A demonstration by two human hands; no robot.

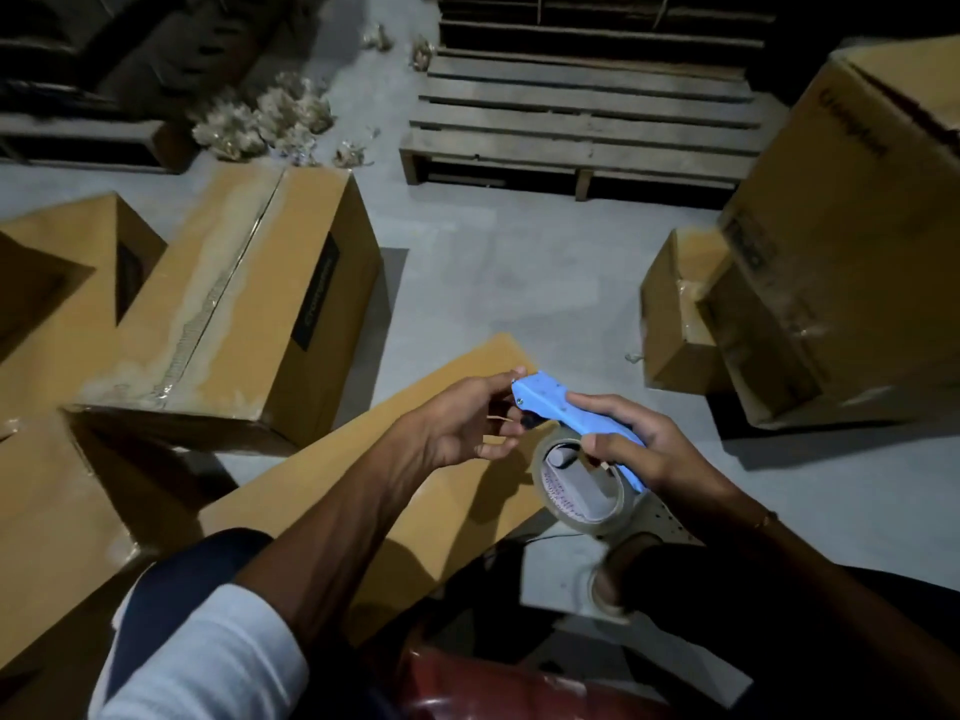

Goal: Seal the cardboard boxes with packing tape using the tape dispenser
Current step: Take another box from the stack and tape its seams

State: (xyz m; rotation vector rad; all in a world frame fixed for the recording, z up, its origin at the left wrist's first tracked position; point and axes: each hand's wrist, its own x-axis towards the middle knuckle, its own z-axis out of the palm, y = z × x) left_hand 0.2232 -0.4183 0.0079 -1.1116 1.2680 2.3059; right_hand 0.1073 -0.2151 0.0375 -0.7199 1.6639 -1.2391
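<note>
Dim overall, hard shadows, wide-angle edge bending, soft blur.

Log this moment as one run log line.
right hand grips blue plastic tape dispenser | left hand at its front end | brown cardboard box below

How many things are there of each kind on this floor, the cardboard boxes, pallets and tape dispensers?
Cardboard boxes: 6 in view, some cut off by the frame
Wooden pallets: 1 plainly shown; darker stacks behind are too dim to count
Tape dispensers: 1, blue, with a clear tape roll, held in both hands
Total: 8
</note>
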